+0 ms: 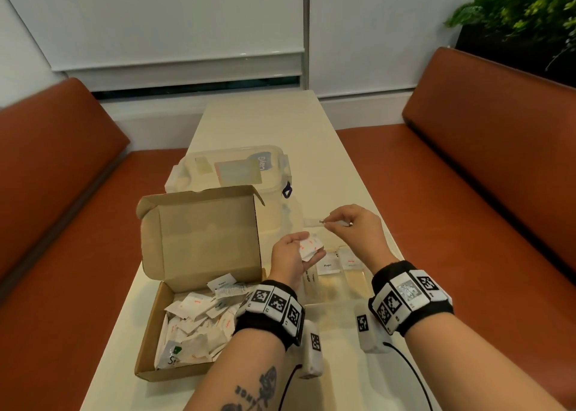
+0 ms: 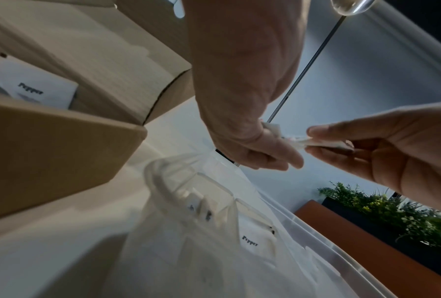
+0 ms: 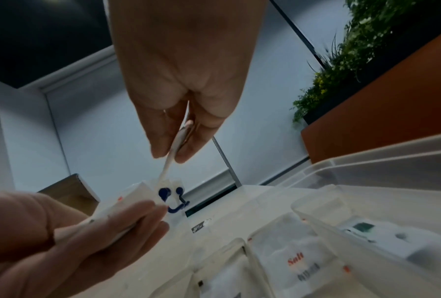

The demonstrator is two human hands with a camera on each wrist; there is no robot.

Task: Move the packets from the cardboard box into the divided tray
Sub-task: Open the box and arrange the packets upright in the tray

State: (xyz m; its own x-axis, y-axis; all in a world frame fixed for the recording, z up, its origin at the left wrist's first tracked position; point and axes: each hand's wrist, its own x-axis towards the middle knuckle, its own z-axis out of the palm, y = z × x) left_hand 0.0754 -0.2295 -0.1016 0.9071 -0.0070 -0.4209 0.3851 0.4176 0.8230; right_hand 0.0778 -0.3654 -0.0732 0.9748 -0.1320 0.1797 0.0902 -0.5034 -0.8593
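Head view shows the right hand (image 1: pixel 349 227) raised above the far end of the divided tray (image 1: pixel 355 286), its grip pinching a slim sugar stick packet (image 1: pixel 314 222) between thumb and fingertips. The stick's long axis runs left to right, sticking out leftward from the grip toward the left hand (image 1: pixel 293 256), so it lies across the tray's long slots, not along them. My read is that the coming move turns on swinging it in line with the narrow slot at the tray's left side, where a similar stick (image 1: pixel 308 278) already lies lengthwise. The right hand is the nearer one to the tray. The left hand, just beside the tray's left edge, is curled round a small bunch of flat white sachets (image 1: pixel 310 247) with red print. In the tray, a Pepper sachet (image 1: pixel 328 264) sits in one far compartment and a Salt sachet (image 1: pixel 351 261) in the one to its right; the near compartments look bare. The cardboard box (image 1: pixel 149 332), lid up, on the surface to the left, holds a heap of loose packets (image 1: pixel 199 326). Behind it stands a clear lidded tub (image 1: pixel 230 167).
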